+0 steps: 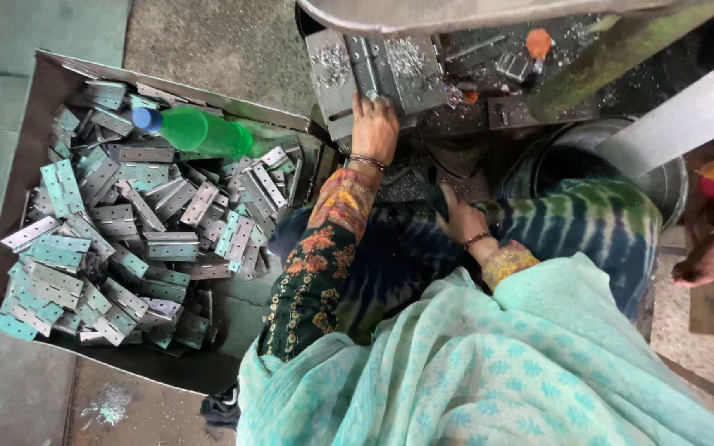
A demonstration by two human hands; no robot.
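Hinges everywhere in this one. Left hand (374,128) is stretched out forward, fingers laid flat and spread on a big metal hinge (380,73) that sits opened out on the machine bed (506,111). It's pressing on the near edge of the hinge, not wrapped around it. Little piles of shiny metal shavings (406,58) sit on both leaves of that hinge, and more shavings are scattered over the bed around it. An orange-tipped tool (538,43) lies further back on the bed, well apart from the hand.

Right hand (463,221) is down on the person's lap, resting against the dark tie-dye cloth (597,219) over the knee. Fingers look loosely curled, and I can't tell if it's got anything in it.

Off to the left there's a shallow metal tray (39,99) on the floor, packed with a loose heap of hinges (126,239), some bare grey, some with a pale green tint. A green plastic bottle (196,130) with a blue cap lies on its side on top of the heap near the far edge of the tray. A light teal scarf (489,372) fills the bottom of the shot. Somebody else's bare foot (708,260) pokes in at the right edge.
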